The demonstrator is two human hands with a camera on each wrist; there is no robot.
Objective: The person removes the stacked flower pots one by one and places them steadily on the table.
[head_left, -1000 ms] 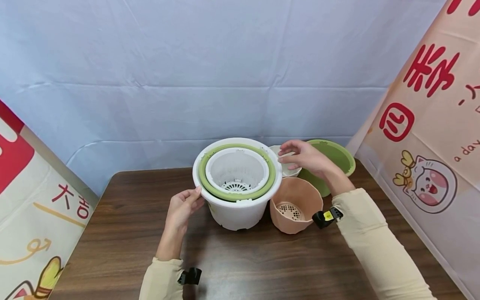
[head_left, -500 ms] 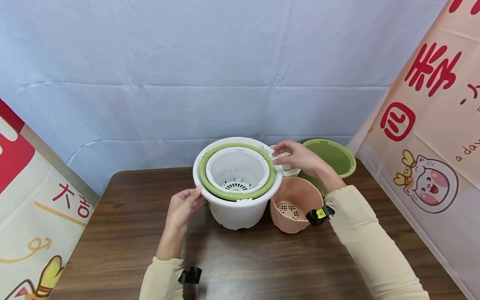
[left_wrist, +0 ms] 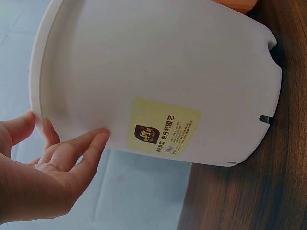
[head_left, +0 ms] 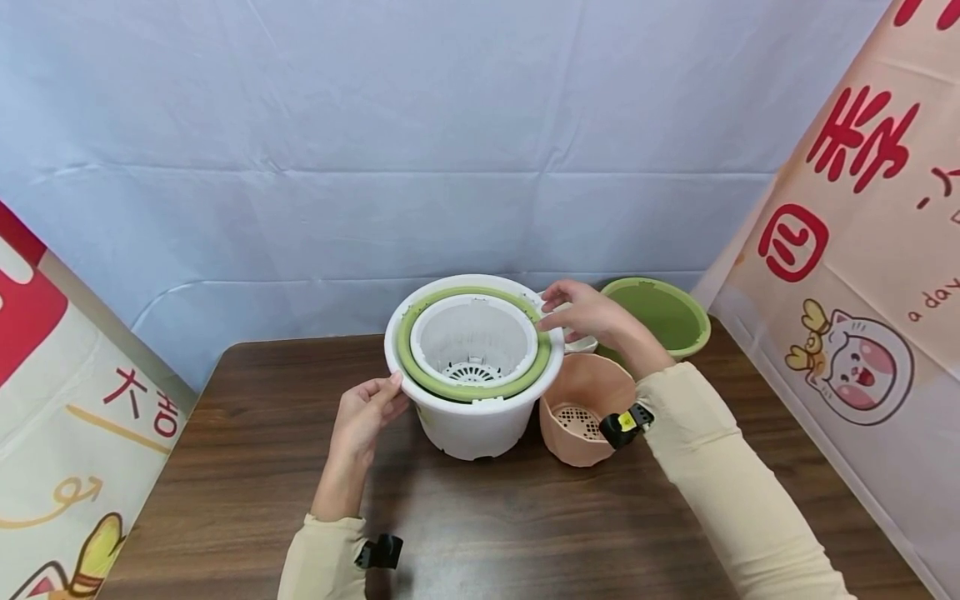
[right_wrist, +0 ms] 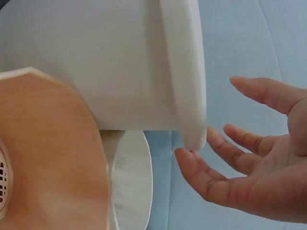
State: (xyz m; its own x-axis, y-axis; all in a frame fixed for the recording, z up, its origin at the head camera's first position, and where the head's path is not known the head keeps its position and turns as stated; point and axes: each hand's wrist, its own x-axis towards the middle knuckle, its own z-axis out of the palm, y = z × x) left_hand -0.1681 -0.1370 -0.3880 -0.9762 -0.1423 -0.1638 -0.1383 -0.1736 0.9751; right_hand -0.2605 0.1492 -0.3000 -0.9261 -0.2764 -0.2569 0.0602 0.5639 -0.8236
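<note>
A large white flower pot stands upright on the table, with a green-rimmed pot nested in it and a smaller white pot with a slotted bottom innermost. At the left of the big pot's rim, my left hand pinches the edge, thumb above and index finger below. The left wrist view shows its other fingers against the wall, near a yellow label. My right hand is at the rim's right side, thumb apart from the fingers; the right wrist view has its fingertips right at the rim's edge, gripping nothing.
An orange pot with a perforated bottom stands right of the big pot. Behind it, partly hidden by my right hand, is a small white pot. A green pot stands further right. A pale cloth hangs behind the table.
My right hand has moved left from above the small white pot to the big pot's rim. The left hand and the nested pots have stayed in place.
</note>
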